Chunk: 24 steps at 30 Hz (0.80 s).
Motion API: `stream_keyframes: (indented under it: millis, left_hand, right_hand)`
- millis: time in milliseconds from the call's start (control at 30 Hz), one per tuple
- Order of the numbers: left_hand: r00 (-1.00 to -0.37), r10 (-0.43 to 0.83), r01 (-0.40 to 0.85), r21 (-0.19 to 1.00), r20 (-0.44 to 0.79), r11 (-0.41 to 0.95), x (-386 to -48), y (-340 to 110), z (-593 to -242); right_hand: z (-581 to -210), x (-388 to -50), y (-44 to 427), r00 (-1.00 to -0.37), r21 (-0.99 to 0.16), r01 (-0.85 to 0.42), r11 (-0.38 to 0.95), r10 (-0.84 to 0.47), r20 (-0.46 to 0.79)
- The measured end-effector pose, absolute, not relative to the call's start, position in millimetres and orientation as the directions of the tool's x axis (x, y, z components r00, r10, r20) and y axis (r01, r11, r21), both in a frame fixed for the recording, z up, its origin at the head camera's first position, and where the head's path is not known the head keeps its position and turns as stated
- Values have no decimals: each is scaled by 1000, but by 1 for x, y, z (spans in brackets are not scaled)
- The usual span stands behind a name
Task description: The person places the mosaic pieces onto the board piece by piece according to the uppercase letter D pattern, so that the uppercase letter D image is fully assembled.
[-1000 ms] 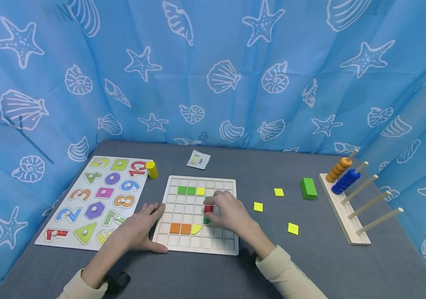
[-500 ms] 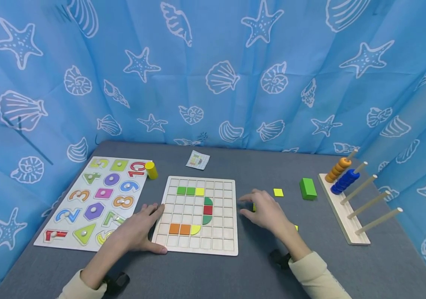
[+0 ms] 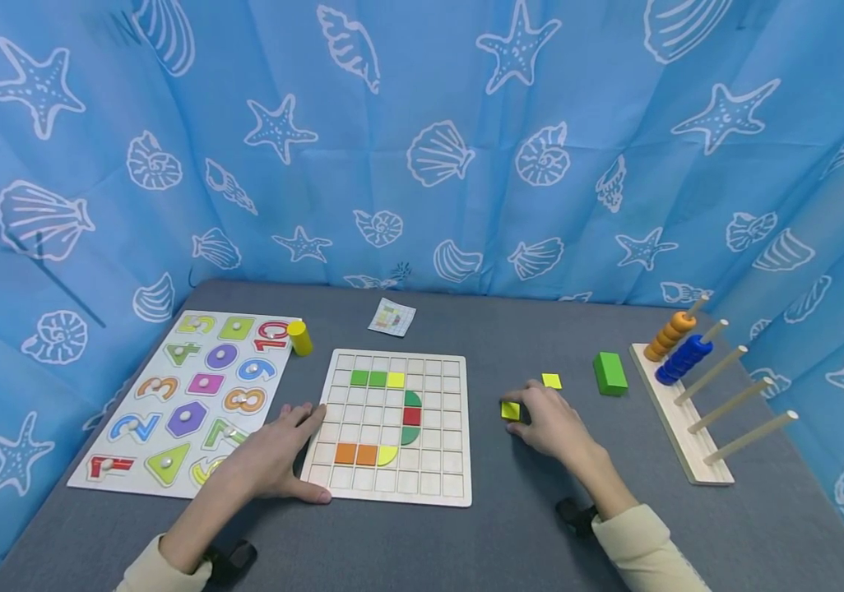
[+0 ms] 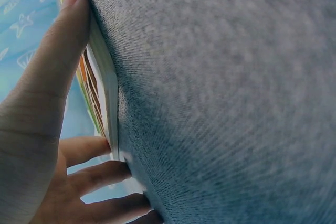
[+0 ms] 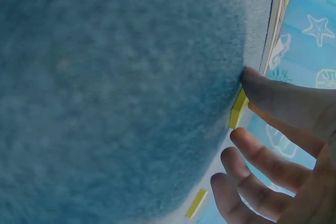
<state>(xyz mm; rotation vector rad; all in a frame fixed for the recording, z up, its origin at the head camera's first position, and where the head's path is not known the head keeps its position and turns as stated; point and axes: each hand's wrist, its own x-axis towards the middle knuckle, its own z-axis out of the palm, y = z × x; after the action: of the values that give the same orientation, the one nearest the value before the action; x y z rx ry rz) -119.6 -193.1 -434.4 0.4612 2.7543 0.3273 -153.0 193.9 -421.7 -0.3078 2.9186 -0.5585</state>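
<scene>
A white grid board (image 3: 437, 370) lies flat on the table, bearing two green squares (image 3: 368, 378), a yellow square (image 3: 396, 380), a red square (image 3: 411, 416) between two green quarter-rounds (image 3: 410, 436), two orange squares (image 3: 356, 454) and a yellow quarter-round (image 3: 387, 455). My left hand (image 3: 274, 456) rests at the board's near left corner, thumb along the front edge and spread fingers by the left edge. To the right of the board, my right hand (image 3: 548, 419) pinches a yellow square tile (image 3: 510, 410) between thumb and forefinger at the table surface. Another yellow tile (image 3: 551, 381) lies just beyond that hand.
A number puzzle board (image 3: 200, 382) lies at the left, with a yellow cylinder (image 3: 300, 338) beside it. A pattern card (image 3: 392, 317) lies behind the grid. At the right are a green block (image 3: 610, 374) and a peg stand (image 3: 681, 411) with orange and blue beads.
My right hand has left the red square on the grid, moved right and taken hold of a yellow tile. My left hand has kept its place at the board's corner.
</scene>
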Motion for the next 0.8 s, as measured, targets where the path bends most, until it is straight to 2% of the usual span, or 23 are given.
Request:
stream_keyframes:
  millis: [800]
  left_hand:
    - [-894, 351, 277, 272, -278, 922, -119, -193, -435]
  right_hand:
    - [-423, -151, 190, -962, -380, -189, 905, -249, -115]
